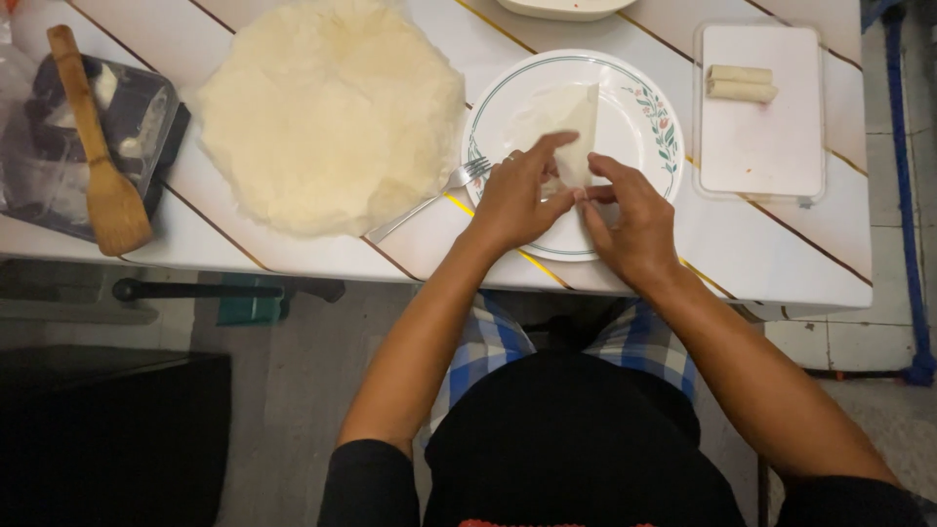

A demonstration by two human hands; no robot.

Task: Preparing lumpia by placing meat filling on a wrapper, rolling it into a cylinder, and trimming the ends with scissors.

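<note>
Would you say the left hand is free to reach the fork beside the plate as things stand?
Probably yes, but not freely: the fork lies bare right beside the left hand, nothing between them, yet that hand and the right hand are both pinching the wrapper on the plate.

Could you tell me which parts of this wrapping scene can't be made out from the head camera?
- Filling inside the wrapper on the plate: hidden by the folded sheet and both hands, left hand, right hand.
- White dish: cut off by the top edge.
- Dark container contents: blurred under plastic and the wooden spatula.
- Fork handle end: under the wrapper stack.
</note>
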